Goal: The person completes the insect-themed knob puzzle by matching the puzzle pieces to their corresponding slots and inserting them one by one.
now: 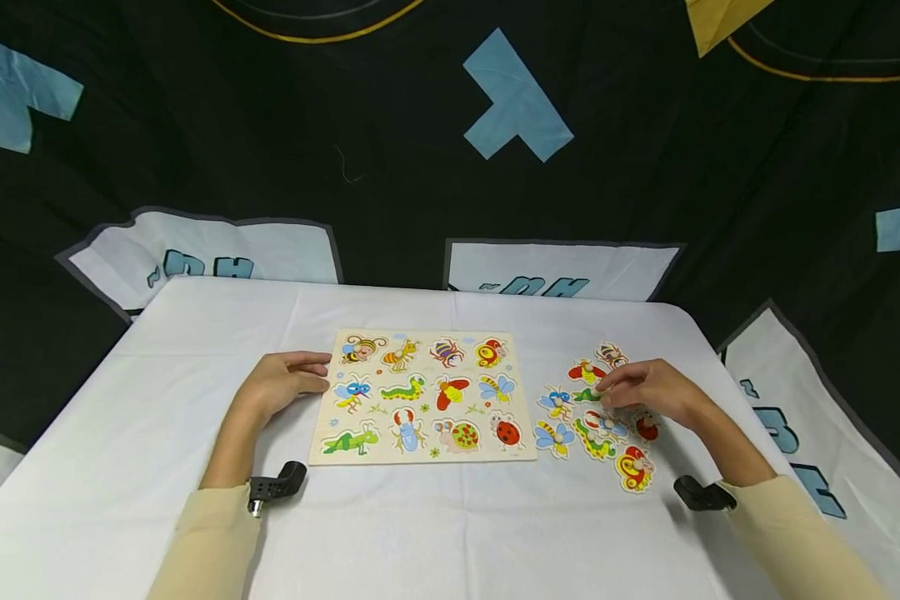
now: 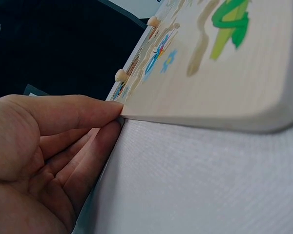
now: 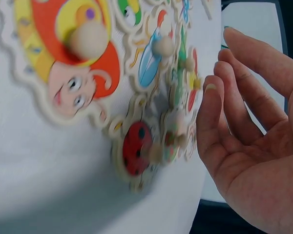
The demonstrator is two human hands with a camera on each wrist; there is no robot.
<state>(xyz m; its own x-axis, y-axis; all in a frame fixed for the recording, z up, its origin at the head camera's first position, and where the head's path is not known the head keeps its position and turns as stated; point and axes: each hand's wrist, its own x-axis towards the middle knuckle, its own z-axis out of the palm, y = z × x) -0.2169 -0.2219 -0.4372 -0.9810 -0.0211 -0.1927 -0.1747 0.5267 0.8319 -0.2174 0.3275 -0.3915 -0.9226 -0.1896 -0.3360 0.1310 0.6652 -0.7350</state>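
Observation:
A wooden peg puzzle board (image 1: 423,408) with pictures of insects lies flat on the white table. My left hand (image 1: 285,382) is at its left edge, where thumb and fingertips pinch the rim in the left wrist view. Two round wooden pegs rise from the board's far part there. Loose insect pieces with pegs lie in a cluster right of the board. Over them hovers my right hand (image 1: 648,392), its fingers slightly bent and nothing between them. Nearest its fingertips is a green piece (image 1: 587,395); a ladybird piece (image 3: 136,148) lies below the hand.
Toward the front of the cluster lies a red and yellow butterfly piece (image 1: 634,469), beside a green caterpillar piece (image 1: 594,440). A blue-winged dragonfly piece (image 1: 554,438) lies close to the board's right edge. A black curtain (image 1: 390,167) hangs behind the table (image 1: 390,533).

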